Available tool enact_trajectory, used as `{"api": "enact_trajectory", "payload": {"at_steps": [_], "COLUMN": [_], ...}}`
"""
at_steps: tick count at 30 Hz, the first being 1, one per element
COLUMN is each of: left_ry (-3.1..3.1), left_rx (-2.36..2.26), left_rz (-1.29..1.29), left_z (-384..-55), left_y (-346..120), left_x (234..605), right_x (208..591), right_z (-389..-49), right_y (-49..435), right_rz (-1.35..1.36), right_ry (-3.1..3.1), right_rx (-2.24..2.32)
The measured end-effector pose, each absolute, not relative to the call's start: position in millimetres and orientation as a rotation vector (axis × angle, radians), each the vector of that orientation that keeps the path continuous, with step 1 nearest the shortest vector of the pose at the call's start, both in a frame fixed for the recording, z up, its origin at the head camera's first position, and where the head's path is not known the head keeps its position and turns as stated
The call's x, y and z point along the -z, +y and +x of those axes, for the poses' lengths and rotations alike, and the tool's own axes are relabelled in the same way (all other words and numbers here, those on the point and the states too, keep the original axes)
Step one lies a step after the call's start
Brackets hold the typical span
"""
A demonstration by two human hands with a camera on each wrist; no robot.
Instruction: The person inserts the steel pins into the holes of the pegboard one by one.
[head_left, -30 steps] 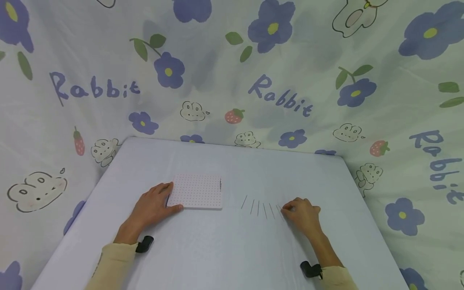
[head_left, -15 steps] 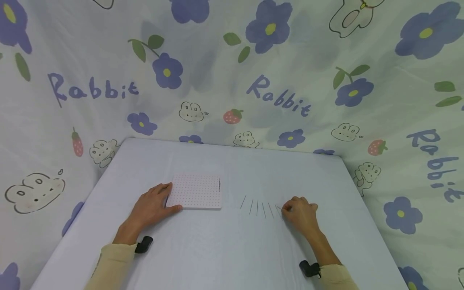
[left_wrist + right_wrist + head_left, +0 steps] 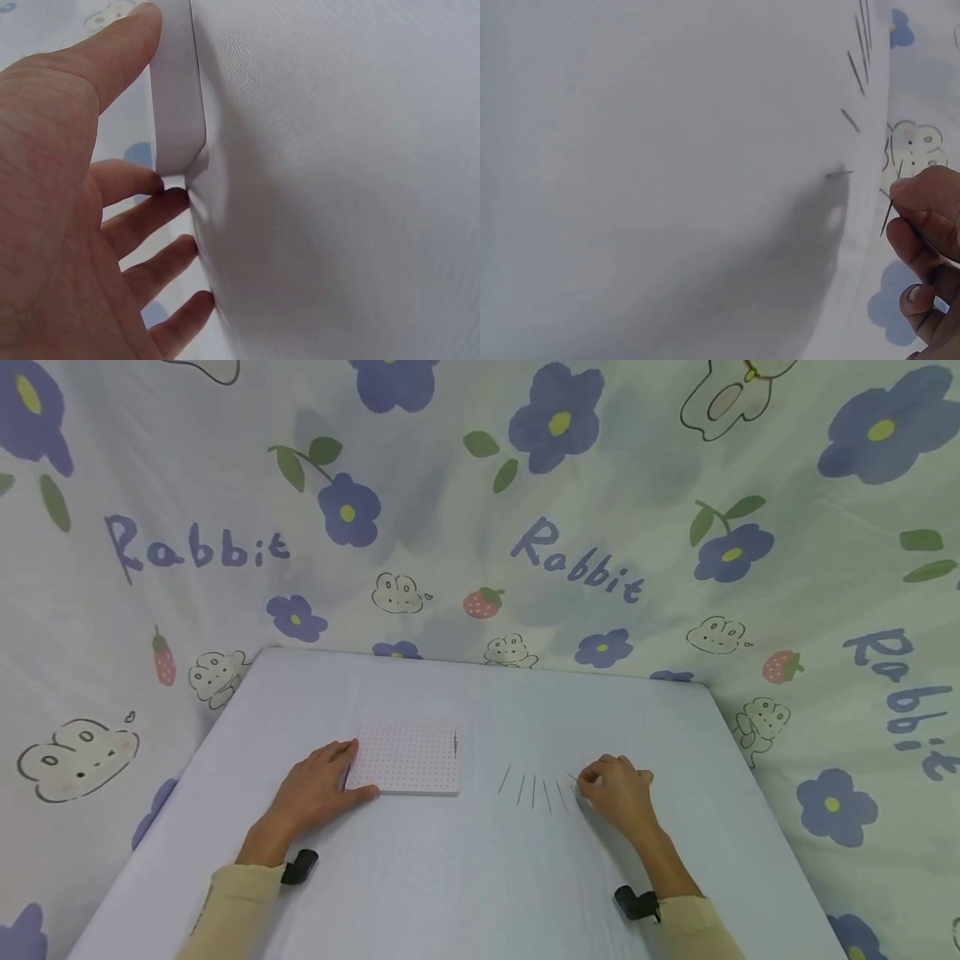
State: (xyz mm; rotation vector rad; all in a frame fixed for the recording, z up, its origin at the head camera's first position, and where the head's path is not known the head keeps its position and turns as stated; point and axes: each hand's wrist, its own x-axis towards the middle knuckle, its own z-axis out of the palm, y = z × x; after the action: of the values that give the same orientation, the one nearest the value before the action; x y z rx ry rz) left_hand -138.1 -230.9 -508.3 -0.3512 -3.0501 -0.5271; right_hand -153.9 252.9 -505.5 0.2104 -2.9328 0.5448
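My right hand (image 3: 618, 797) is raised just over the table, pinching a thin needle (image 3: 887, 217) between thumb and forefinger. Its other fingers are curled loosely below. Left of that hand, several dark needles (image 3: 533, 792) lie in a fanned row. My left hand (image 3: 318, 785) rests at the left side of a white board (image 3: 405, 758) dotted with a grid of small holes. Its thumb lies along the board's front edge. In the left wrist view the forefinger touches near the corner of the board (image 3: 176, 90), and the other fingers are spread against the white cloth.
A white cloth covers the table (image 3: 420, 877). Along the board's right edge is a thin dark mark (image 3: 456, 742), too small to identify. A curtain (image 3: 450, 527) printed with flowers and rabbits hangs behind the table and at both sides.
My right hand has lifted the rightmost needle off the table and moved slightly up and left with it. My left hand and the board have stayed in place.
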Motion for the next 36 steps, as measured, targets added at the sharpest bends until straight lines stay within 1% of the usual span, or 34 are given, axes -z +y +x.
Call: {"api": "enact_trajectory", "payload": {"at_steps": [10,21,28,36], "left_ry": [-3.05,-3.058,-3.065,-3.067], "left_rx": [0.519,0.533,0.514,0.509], "left_rz": [-0.342,-0.334,-0.335,-0.333], "left_z": [-138,-137,-139,-138], "left_y": [-230,-230,-231,-230], "left_x": [509,509,511,510], "right_x": [482,453,453,457], "right_z": [-171,-193,-202,-204], "right_y": [222,154,119,99], "right_rz": [0.283,0.452,0.543,0.589], "right_ry": [-2.896,-2.826,-2.792,-2.81], "right_rx": [-0.693,-0.871,-0.903,-0.958]}}
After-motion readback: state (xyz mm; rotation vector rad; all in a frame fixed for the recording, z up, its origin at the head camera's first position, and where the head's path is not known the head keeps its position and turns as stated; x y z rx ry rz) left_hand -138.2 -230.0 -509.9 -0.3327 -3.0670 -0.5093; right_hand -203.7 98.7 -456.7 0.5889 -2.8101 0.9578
